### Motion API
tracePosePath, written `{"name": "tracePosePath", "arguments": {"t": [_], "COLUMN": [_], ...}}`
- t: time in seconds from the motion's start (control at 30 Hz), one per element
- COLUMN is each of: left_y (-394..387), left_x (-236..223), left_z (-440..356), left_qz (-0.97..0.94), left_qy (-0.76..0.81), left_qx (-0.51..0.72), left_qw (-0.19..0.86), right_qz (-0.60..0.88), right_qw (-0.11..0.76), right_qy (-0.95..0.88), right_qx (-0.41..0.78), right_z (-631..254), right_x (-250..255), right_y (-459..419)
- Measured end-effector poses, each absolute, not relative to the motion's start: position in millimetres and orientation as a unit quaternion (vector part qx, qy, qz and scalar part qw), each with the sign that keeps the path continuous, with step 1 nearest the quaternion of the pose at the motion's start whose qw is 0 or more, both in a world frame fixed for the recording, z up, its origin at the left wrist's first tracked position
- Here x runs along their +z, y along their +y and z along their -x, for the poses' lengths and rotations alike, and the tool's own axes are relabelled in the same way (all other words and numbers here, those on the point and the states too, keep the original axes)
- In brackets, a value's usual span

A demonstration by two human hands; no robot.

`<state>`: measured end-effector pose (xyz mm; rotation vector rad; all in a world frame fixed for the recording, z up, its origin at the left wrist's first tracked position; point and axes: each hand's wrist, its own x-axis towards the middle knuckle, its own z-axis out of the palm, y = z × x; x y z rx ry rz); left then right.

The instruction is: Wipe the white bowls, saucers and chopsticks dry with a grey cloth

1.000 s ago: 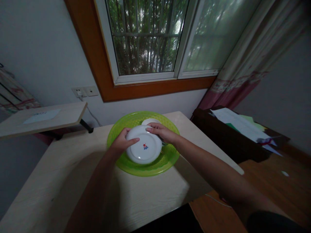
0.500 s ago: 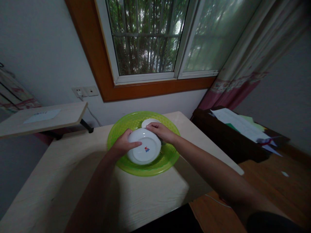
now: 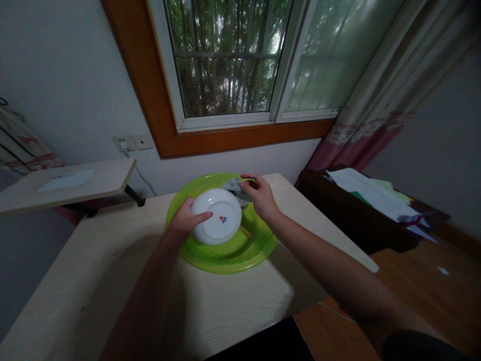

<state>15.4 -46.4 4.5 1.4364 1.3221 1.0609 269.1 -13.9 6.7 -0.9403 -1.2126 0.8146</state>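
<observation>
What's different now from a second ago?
The right hand has come off the white dish and moved slightly right; its fingers now pinch a raised grey cloth. The dish has shifted slightly up and left in the picture. The white oval behind it no longer shows. The left hand still holds the dish; the green basin stayed put.

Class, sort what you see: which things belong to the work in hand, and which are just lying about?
Part of the work:
- white dish, underside showing, in the left hand
- grey cloth, in the right hand
- green basin beneath
- probably the thin sticks in it

Lying about:
- papers, far right
- sheet on the shelf
</observation>
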Motion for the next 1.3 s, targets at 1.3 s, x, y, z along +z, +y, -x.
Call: {"name": "tracePosePath", "arguments": {"t": [1.3], "left_y": [-48.4], "left_x": [3.1], "left_z": [-14.5], "left_qz": [-0.535], "left_qy": [0.503], "left_qx": [0.510], "left_qw": [0.447], "right_qz": [0.366], "right_qw": [0.489], "right_qy": [-0.776], "right_qx": [0.157], "right_z": [-257.2], "right_x": [12.5], "right_y": [-27.9]}}
